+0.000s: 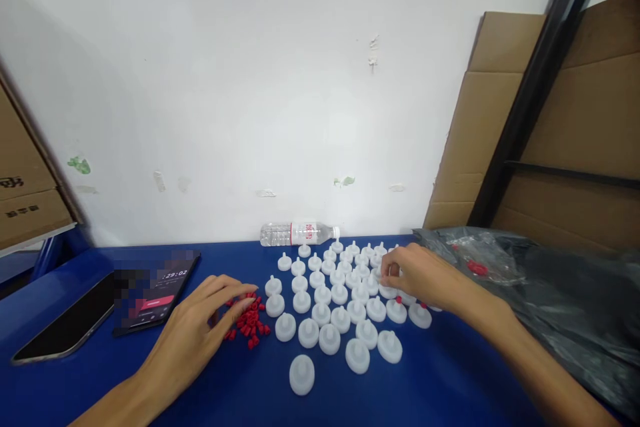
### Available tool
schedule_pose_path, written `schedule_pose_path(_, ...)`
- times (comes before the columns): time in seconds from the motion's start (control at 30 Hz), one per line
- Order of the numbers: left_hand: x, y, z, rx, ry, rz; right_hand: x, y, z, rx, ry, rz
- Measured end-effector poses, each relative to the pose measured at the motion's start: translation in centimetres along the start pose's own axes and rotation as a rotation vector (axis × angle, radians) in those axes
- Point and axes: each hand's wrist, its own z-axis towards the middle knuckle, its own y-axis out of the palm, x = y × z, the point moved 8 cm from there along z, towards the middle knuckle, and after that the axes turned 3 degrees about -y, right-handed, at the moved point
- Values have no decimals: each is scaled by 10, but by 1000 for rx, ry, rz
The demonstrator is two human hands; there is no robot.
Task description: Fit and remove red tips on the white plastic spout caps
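Note:
A small pile of red caps point(249, 321) lies on the blue table. My left hand point(213, 313) is over its left side, thumb and fingers apart, with the fingertips at the pile. Many white round lids with narrow upright spouts, such as this white spout lid point(302, 374), stand in loose rows to the right. Among their right-hand rows is my right hand point(407, 273), its fingers pinched at a lid's top; what they hold is hidden. Near it, a lid point(397, 311) and another lid point(420, 315) carry red caps on their spouts.
A clear water bottle point(300, 233) lies against the white wall. Two phones, a lit phone point(160, 293) and a dark phone point(65, 320), rest at left. A grey plastic bag point(545, 300) covers the right side. Cardboard point(480, 127) leans behind a black post.

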Motion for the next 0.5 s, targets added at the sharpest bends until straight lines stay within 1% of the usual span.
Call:
schedule_pose_path(0.13,6,-4,1,62,80,31,2,0,0,-24,3,36)
schedule_pose_path(0.3,-4,7,-1,-13,46,38,3,-19,-5,-2,6,82)
schedule_pose_path(0.33,-7,9,-1,-29,33,39,2,-22,-8,-26,1,124)
schedule_pose_path(0.4,-12,12,-2,-50,4,44,0,-20,-14,-134,-5,259)
schedule_pose_path(0.5,-16,14,-2,-62,-32,45,-4,-3,-23,-345,-17,438)
